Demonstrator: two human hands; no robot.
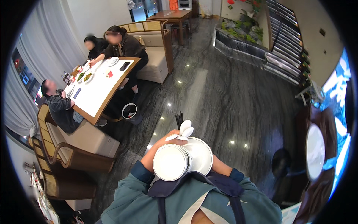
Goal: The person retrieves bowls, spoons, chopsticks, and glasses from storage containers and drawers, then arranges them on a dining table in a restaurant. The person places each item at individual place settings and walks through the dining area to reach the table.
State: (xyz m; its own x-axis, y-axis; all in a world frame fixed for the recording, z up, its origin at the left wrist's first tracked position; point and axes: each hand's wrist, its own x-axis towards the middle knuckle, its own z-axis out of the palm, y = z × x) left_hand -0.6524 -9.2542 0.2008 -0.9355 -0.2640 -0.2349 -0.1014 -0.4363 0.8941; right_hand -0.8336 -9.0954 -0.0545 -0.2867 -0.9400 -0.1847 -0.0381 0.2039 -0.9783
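Observation:
My left hand point(174, 133) grips several white soup spoons point(185, 129) and a bundle of black chopsticks point(179, 117), which point away from me. Close to my chest stands a stack of small white dishes point(170, 163) with thin dark rims. Partly under the stack, a larger white plate point(200, 154) extends to the right. My right forearm reaches beneath this plate, and my right hand is hidden there. Both the stack and the plate are held above the floor, against my dark apron point(167, 187).
Three people sit at a white-topped dining table point(98, 86) with food dishes and bottles. A waste bin point(129, 111) stands on the dark marble floor point(201, 92) beside it. Booth benches point(84, 140) line the left. A planter point(240, 46) is ahead; a round white tabletop point(315, 152) is right.

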